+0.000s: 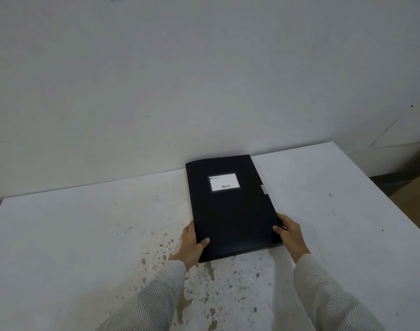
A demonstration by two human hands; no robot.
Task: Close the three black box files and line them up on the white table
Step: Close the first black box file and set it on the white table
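Observation:
One black box file (230, 211) lies flat and closed on the white table (73, 235), its far end close to the wall. A white label sits on its lid and a small grey clasp on its right edge. My left hand (192, 242) grips the file's near left corner, thumb on top. My right hand (291, 232) holds the near right edge, thumb on the lid. Only this one file is in view.
A plain white wall (204, 80) runs along the table's far edge. The tabletop in front of me is stained with brown specks. The table's right edge drops to a dark floor and something brown (411, 194) at the far right.

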